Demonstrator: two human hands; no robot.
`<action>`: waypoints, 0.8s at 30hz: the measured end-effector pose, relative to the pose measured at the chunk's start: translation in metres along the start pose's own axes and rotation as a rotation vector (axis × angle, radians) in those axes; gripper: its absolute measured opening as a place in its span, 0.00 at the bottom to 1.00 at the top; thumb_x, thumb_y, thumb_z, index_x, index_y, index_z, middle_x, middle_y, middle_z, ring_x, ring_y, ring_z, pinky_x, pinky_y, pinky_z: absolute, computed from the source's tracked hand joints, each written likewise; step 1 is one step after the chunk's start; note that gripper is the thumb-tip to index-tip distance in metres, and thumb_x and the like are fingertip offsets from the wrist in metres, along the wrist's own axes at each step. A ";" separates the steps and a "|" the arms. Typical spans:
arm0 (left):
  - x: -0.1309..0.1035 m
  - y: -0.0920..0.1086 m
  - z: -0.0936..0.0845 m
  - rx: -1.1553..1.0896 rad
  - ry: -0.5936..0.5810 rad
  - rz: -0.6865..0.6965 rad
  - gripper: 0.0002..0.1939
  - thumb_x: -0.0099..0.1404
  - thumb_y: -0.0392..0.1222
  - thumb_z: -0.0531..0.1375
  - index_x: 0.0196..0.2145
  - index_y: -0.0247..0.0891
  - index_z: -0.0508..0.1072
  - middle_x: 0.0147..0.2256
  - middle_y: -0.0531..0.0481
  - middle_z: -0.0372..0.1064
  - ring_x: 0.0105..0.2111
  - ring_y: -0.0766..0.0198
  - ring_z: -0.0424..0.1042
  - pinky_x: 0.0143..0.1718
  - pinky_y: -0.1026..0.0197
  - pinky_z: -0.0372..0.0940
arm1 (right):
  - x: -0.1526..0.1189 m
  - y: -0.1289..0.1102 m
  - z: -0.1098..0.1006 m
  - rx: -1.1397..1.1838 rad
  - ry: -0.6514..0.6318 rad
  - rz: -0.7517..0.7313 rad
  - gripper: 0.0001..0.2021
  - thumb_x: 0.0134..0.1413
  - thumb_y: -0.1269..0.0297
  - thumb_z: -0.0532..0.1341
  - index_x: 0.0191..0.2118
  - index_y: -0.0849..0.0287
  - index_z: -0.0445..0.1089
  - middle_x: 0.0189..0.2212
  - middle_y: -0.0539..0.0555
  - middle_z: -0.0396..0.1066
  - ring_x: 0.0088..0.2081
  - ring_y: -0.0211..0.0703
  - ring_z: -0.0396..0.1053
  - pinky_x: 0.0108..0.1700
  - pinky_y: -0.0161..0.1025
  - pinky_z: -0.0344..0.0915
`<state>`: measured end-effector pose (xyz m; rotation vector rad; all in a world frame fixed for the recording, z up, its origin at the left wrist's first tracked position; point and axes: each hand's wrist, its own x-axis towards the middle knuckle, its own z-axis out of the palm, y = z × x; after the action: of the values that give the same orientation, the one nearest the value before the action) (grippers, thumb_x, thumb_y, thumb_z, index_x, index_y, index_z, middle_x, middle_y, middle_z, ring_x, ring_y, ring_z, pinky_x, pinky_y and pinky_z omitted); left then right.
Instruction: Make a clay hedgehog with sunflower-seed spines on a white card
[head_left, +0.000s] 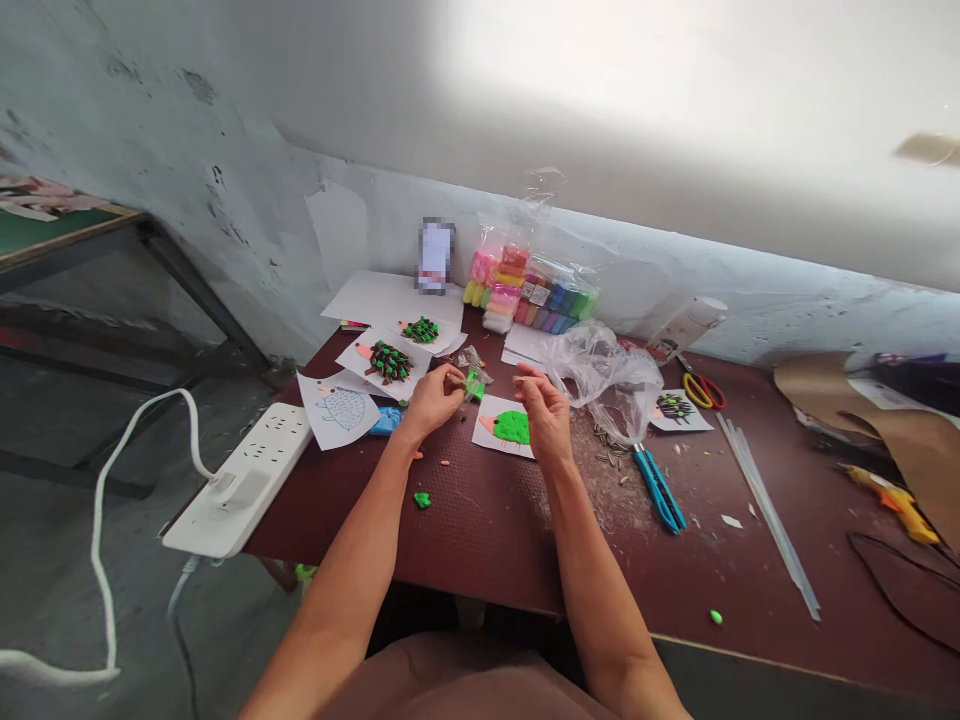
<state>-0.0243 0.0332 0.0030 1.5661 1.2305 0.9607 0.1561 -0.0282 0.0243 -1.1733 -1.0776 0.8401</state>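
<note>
My left hand (436, 402) hovers over the table with thumb and fingers pinched together. Whatever it may hold is too small to make out. Just beyond its fingertips lies a clear packet with green clay (474, 385). My right hand (546, 412) is also closed in a pinch, over the right side of a white card (487, 408). Any object in its fingers cannot be made out. On that card is a hedgehog with a green clay body (511, 427) and a pink snout, partly covered by my right hand. A loose green clay lump (423, 500) rests nearer to me.
Finished-looking hedgehog cards (390, 362) lie at left, by a power strip (238, 480). Bagged coloured clay (525, 295) and a phone (435, 255) stand behind. Rightward are a plastic bag (611, 375), scattered seeds (613, 447), blue-handled pliers (660, 490), scissors (703, 388) and glue sticks (772, 520).
</note>
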 end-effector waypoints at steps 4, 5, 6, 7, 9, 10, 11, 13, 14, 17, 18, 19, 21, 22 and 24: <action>-0.006 0.002 -0.001 0.502 0.096 0.019 0.05 0.61 0.40 0.65 0.37 0.41 0.76 0.37 0.44 0.80 0.38 0.52 0.78 0.40 0.58 0.66 | 0.004 0.001 -0.006 0.041 0.054 0.098 0.21 0.50 0.40 0.67 0.36 0.55 0.77 0.42 0.56 0.77 0.36 0.40 0.71 0.35 0.36 0.67; -0.008 0.004 0.000 0.581 0.105 0.014 0.07 0.62 0.44 0.65 0.37 0.40 0.76 0.35 0.43 0.80 0.37 0.50 0.78 0.39 0.57 0.65 | 0.004 0.001 -0.006 0.042 0.041 0.114 0.22 0.50 0.40 0.67 0.36 0.55 0.77 0.41 0.55 0.78 0.34 0.39 0.70 0.34 0.36 0.67; -0.010 0.006 0.001 0.647 0.112 0.004 0.10 0.64 0.49 0.64 0.35 0.40 0.77 0.33 0.41 0.80 0.37 0.49 0.78 0.39 0.57 0.65 | 0.003 0.001 -0.006 0.044 0.022 0.128 0.22 0.50 0.39 0.66 0.36 0.55 0.76 0.40 0.55 0.78 0.32 0.38 0.70 0.33 0.36 0.67; -0.011 0.008 0.001 0.702 0.116 -0.009 0.13 0.66 0.52 0.62 0.33 0.39 0.77 0.32 0.40 0.79 0.36 0.48 0.78 0.38 0.56 0.65 | 0.003 0.001 -0.005 0.049 0.003 0.140 0.23 0.51 0.38 0.66 0.35 0.55 0.76 0.38 0.55 0.78 0.31 0.38 0.69 0.32 0.36 0.67; -0.014 0.011 0.002 0.775 0.111 -0.024 0.16 0.70 0.51 0.58 0.30 0.38 0.78 0.33 0.37 0.79 0.37 0.47 0.78 0.39 0.55 0.65 | 0.001 -0.001 -0.003 0.079 -0.023 0.166 0.23 0.50 0.38 0.66 0.33 0.55 0.75 0.35 0.54 0.79 0.28 0.37 0.69 0.30 0.35 0.67; -0.014 0.013 0.003 0.796 0.102 -0.025 0.16 0.70 0.48 0.57 0.30 0.38 0.78 0.35 0.36 0.79 0.38 0.47 0.78 0.39 0.55 0.65 | 0.001 -0.002 -0.002 0.100 -0.030 0.182 0.22 0.48 0.38 0.68 0.33 0.55 0.74 0.34 0.54 0.79 0.27 0.36 0.68 0.29 0.35 0.66; -0.015 0.014 0.003 0.811 0.091 -0.025 0.14 0.70 0.45 0.57 0.31 0.38 0.79 0.36 0.35 0.79 0.39 0.46 0.78 0.40 0.54 0.65 | 0.000 -0.002 -0.002 0.120 -0.034 0.199 0.22 0.46 0.40 0.69 0.32 0.55 0.73 0.32 0.53 0.79 0.25 0.36 0.67 0.28 0.35 0.66; -0.017 0.016 0.004 0.836 0.072 -0.035 0.11 0.67 0.42 0.58 0.34 0.38 0.80 0.38 0.35 0.79 0.40 0.45 0.78 0.41 0.53 0.65 | 0.000 -0.003 -0.001 0.145 -0.044 0.230 0.21 0.42 0.42 0.73 0.32 0.54 0.73 0.30 0.52 0.78 0.23 0.35 0.66 0.26 0.34 0.65; -0.018 0.017 0.004 0.845 0.066 -0.044 0.11 0.67 0.42 0.59 0.35 0.37 0.81 0.37 0.34 0.79 0.41 0.44 0.78 0.42 0.52 0.65 | 0.000 -0.003 -0.002 0.147 -0.048 0.239 0.21 0.40 0.44 0.73 0.32 0.54 0.72 0.30 0.51 0.78 0.23 0.34 0.65 0.26 0.34 0.64; -0.020 0.018 0.005 0.871 0.059 -0.058 0.12 0.67 0.45 0.60 0.37 0.36 0.81 0.36 0.33 0.78 0.42 0.40 0.77 0.43 0.49 0.65 | 0.001 -0.002 -0.002 0.133 -0.046 0.237 0.20 0.38 0.47 0.74 0.32 0.54 0.72 0.30 0.50 0.78 0.23 0.33 0.62 0.25 0.34 0.62; -0.021 0.018 0.005 0.878 0.057 -0.048 0.12 0.67 0.44 0.60 0.38 0.36 0.81 0.37 0.32 0.78 0.43 0.39 0.76 0.43 0.48 0.65 | 0.001 -0.002 -0.003 0.131 -0.037 0.233 0.19 0.37 0.49 0.75 0.32 0.54 0.72 0.30 0.50 0.77 0.23 0.33 0.61 0.25 0.34 0.61; -0.021 0.018 0.004 0.885 0.055 -0.031 0.11 0.66 0.42 0.60 0.38 0.35 0.82 0.38 0.31 0.78 0.45 0.39 0.75 0.44 0.47 0.65 | 0.002 -0.001 -0.003 0.131 -0.028 0.230 0.19 0.37 0.50 0.75 0.32 0.54 0.73 0.29 0.49 0.77 0.23 0.33 0.61 0.25 0.34 0.61; -0.021 0.018 0.004 0.896 0.048 0.014 0.10 0.65 0.38 0.60 0.38 0.35 0.82 0.40 0.30 0.78 0.48 0.37 0.73 0.48 0.45 0.64 | 0.002 -0.001 -0.004 0.129 -0.022 0.223 0.18 0.37 0.51 0.74 0.35 0.54 0.76 0.28 0.48 0.76 0.23 0.32 0.60 0.26 0.34 0.60; -0.021 0.018 0.004 0.899 0.043 0.038 0.10 0.64 0.37 0.61 0.38 0.35 0.82 0.40 0.30 0.78 0.49 0.36 0.71 0.49 0.44 0.63 | 0.003 0.000 -0.004 0.124 -0.022 0.216 0.18 0.38 0.51 0.74 0.36 0.54 0.77 0.28 0.48 0.75 0.23 0.32 0.59 0.26 0.34 0.59; -0.021 0.018 0.004 0.902 0.035 0.078 0.09 0.63 0.37 0.62 0.38 0.35 0.82 0.42 0.30 0.78 0.50 0.35 0.70 0.52 0.41 0.61 | 0.003 0.000 -0.004 0.100 -0.014 0.191 0.18 0.41 0.49 0.73 0.34 0.55 0.77 0.26 0.48 0.74 0.22 0.32 0.58 0.26 0.35 0.58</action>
<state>-0.0199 0.0102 0.0181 2.2899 1.7700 0.4715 0.1605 -0.0262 0.0247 -1.1999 -0.9339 1.0406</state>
